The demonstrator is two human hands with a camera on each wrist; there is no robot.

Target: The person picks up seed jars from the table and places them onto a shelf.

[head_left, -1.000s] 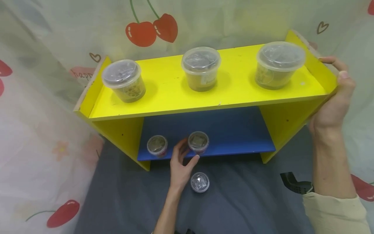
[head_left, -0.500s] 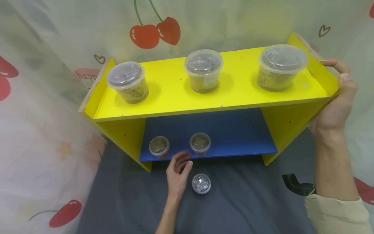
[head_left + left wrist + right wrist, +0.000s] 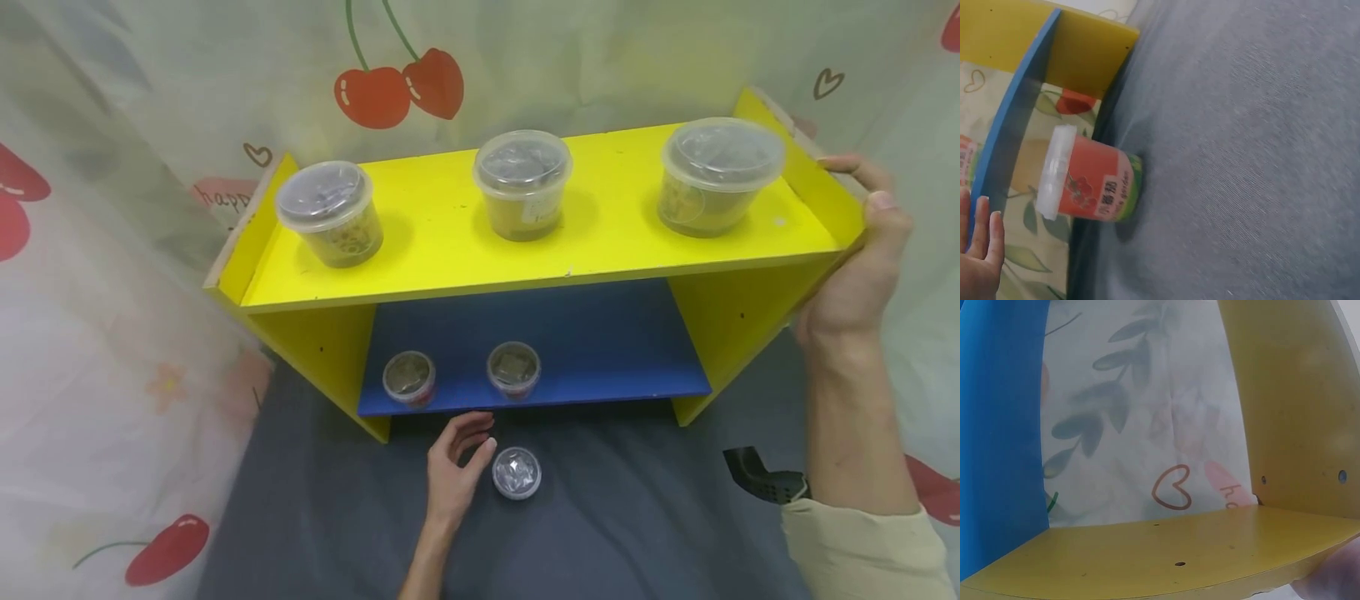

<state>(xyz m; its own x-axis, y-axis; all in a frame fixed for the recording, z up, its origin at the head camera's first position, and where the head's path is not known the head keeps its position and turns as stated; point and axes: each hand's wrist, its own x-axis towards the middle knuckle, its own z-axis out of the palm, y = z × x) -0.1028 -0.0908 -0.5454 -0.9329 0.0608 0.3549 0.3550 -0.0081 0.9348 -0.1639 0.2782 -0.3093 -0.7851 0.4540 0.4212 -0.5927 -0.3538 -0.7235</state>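
Note:
My left hand (image 3: 452,475) is just in front of the blue shelf board (image 3: 607,350), its fingers loosely bent and holding nothing. Close to its right stands a small lidded plastic cup (image 3: 517,473) on the grey cloth. In the left wrist view this cup (image 3: 1100,181) shows a red and green label with tomatoes, and the hand's spread fingers (image 3: 994,240) appear at lower left. Two similar cups, a left one (image 3: 408,377) and a middle one (image 3: 513,369), stand on the blue board. My right hand (image 3: 855,275) grips the yellow side panel (image 3: 813,187) at the right.
Three larger lidded tubs stand on the yellow top board (image 3: 435,200): one left (image 3: 341,233), one central (image 3: 522,204), one right (image 3: 701,204). A patterned curtain (image 3: 600,58) hangs behind the shelf unit. Grey cloth (image 3: 637,508) covers the surface in front.
My left hand has let go of the middle cup on the blue board and come down toward the cup on the cloth. The right hand keeps its grip on the panel.

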